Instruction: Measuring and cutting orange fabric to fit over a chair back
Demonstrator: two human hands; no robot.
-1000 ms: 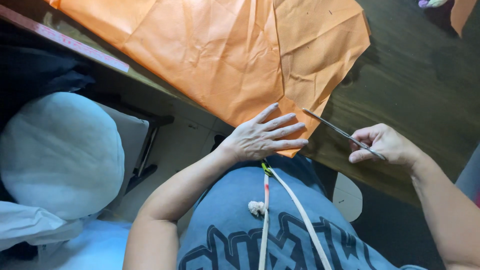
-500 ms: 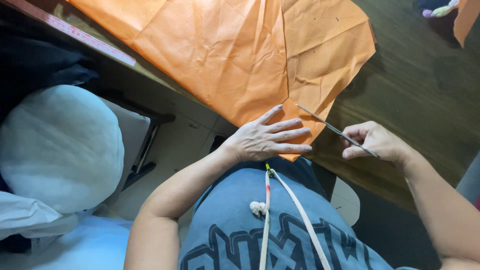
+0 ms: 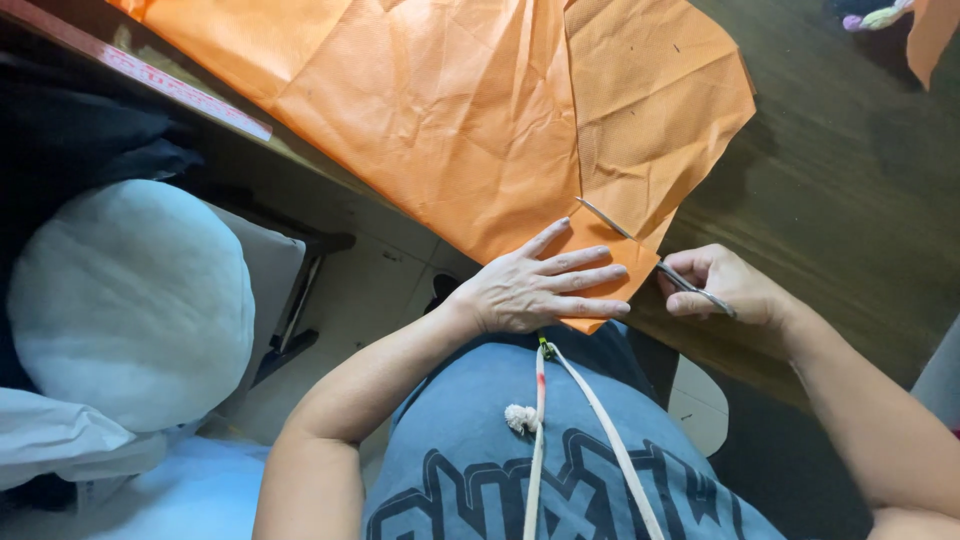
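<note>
Orange fabric (image 3: 450, 110) on dark wood table (image 3: 850, 200), both hands at its near corner.

Fabric runs from 11 o'clock down to centre, top edge cut off by frame. Left hand (image 3: 540, 285) lies flat, fingers spread, pressing the corner at approx 6 o'clock of the sheet; grasps nothing. Right hand (image 3: 725, 295) at 3 o'clock of the left, clenched round scissors (image 3: 650, 260); handles hidden in the fist, thin blades point toward 10 o'clock, tips at fabric edge, can't tell if they're parted. White round cushion (image 3: 130, 300) at 9 o'clock. Yarn bit (image 3: 875, 17) at 1 o'clock, partly cut off.
</note>
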